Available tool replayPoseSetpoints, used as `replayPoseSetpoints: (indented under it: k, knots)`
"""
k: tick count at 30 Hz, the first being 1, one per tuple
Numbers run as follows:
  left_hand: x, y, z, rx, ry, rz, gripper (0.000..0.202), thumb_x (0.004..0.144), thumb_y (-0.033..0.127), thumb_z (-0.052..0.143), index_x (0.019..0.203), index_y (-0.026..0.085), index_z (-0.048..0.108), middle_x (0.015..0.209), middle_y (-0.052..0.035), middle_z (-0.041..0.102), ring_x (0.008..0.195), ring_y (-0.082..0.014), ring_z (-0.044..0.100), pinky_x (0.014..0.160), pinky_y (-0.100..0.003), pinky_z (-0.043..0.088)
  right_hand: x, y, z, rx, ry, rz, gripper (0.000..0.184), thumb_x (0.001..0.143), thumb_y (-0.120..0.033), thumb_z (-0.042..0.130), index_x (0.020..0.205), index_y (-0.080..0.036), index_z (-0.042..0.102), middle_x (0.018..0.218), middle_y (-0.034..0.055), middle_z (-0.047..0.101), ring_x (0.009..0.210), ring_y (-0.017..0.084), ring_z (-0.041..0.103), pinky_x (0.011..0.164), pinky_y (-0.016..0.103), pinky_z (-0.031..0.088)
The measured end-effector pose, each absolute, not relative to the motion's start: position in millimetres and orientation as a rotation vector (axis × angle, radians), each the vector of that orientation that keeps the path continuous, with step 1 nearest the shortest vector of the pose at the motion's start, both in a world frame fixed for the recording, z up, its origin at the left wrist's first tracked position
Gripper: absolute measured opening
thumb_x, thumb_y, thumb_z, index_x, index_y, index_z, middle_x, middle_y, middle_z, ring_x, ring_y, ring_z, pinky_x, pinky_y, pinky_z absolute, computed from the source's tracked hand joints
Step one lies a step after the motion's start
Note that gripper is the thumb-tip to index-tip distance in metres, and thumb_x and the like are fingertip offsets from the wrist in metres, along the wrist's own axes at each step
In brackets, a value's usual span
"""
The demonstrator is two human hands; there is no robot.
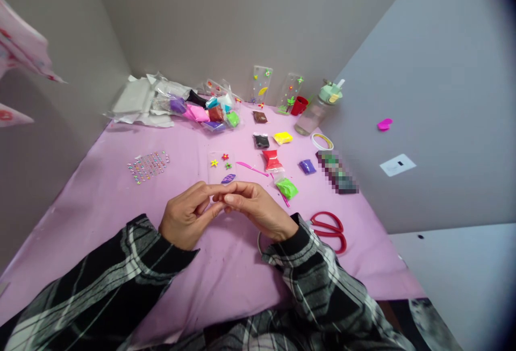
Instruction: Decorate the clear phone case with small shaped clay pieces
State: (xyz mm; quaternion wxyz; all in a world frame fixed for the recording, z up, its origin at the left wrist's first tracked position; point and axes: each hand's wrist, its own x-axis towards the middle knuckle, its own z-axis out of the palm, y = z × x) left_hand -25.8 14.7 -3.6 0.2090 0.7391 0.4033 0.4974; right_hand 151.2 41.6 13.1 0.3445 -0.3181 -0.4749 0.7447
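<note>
Bringing their tips together over the pink cloth (193, 292), my left hand (187, 216) and right hand (258, 208) meet in front of me. Fingers curved, thumbs and index fingers drawn nearly closed; whether something small is pinched between them, I cannot tell, as the fingers themselves hide that spot.

Clear case (213, 174): lying flat on the cloth just beyond my fingertips, its near end hidden by my hands. Thin, transparent, rectangular; the cloth's pink shows through. Decorations on it: a yellow flower (214, 163), a red flower (225, 156), a smaller green flower (228, 165), and a purple leaf (228, 178), pointed-oval with pale stripes, near my right index finger.

Materials, right of the case: a slim, glossy pink tool (252, 168); a red packet (272, 160), pinched at the middle, clear film at its end; a bright green packet (287, 188), plump and wrinkled; a purple packet (307, 166), squarish. Farther back, a black packet (262, 141) beside a yellow packet (282, 137). Left: a gem sheet (149, 166), rows of small, shiny, multicoloured beads. Cloth surface: smooth, softly creased.
</note>
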Motion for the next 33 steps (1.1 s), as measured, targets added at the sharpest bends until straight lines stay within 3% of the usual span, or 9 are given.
replayPoseSetpoints:
  k: [13,16,19,23,28,33]
  knots:
    - [-24.3,13.7,0.0,1.982,1.130,1.412,0.021,0.084,0.011,0.067,0.102,0.021,0.071,0.062,0.0093,0.034,0.049,-0.0082,0.033,0.050,-0.022,0.030,151.7,40.8,13.6,-0.851,-1.235,1.914,0.022,0.075,-0.034,0.082,0.088,-0.019,0.072,0.082,-0.0014,0.069,0.070,0.010,0.057,0.073,0.025,0.045]
    - [-24.3,13.6,0.2,1.994,1.121,1.408,0.018,0.085,0.011,0.066,0.098,0.021,0.073,0.061,0.0088,0.035,0.050,-0.0085,0.035,0.050,-0.023,0.030,151.3,40.5,14.2,-0.845,-1.232,1.938,0.027,0.076,-0.041,0.081,0.086,-0.018,0.071,0.087,0.0007,0.071,0.074,0.011,0.060,0.075,0.026,0.047]
    - [-24.7,13.8,-0.1,1.995,1.127,1.391,0.020,0.086,0.011,0.066,0.103,0.020,0.073,0.062,0.0088,0.035,0.051,-0.0088,0.036,0.051,-0.023,0.031,151.4,40.6,14.0,-0.829,-1.254,1.953,0.030,0.079,-0.046,0.077,0.085,-0.017,0.071,0.089,0.0021,0.071,0.077,0.011,0.061,0.076,0.026,0.047]
    - [-25.0,14.1,-0.6,2.001,1.127,1.365,0.025,0.086,0.011,0.066,0.108,0.020,0.072,0.063,0.0090,0.034,0.051,-0.0084,0.035,0.051,-0.022,0.031,151.5,40.8,13.4,-0.841,-1.245,1.936,0.026,0.077,-0.040,0.081,0.084,-0.018,0.071,0.084,0.0002,0.070,0.073,0.010,0.059,0.075,0.025,0.046]
    - [-25.9,14.6,-2.6,1.966,1.145,1.367,0.022,0.088,0.013,0.066,0.108,0.019,0.073,0.063,0.0085,0.036,0.052,-0.0082,0.037,0.053,-0.021,0.032,151.5,40.7,14.1,-0.791,-1.253,1.965,0.035,0.083,-0.051,0.072,0.089,-0.017,0.073,0.088,0.0026,0.069,0.081,0.012,0.060,0.078,0.027,0.047]
    - [-25.9,14.8,-3.3,1.956,1.138,1.348,0.029,0.087,0.010,0.063,0.112,0.020,0.072,0.064,0.0089,0.034,0.052,-0.0081,0.036,0.053,-0.021,0.032,152.0,41.7,13.4,-0.828,-1.269,1.930,0.021,0.080,-0.035,0.078,0.092,-0.019,0.074,0.083,-0.0007,0.069,0.072,0.009,0.057,0.075,0.025,0.045]
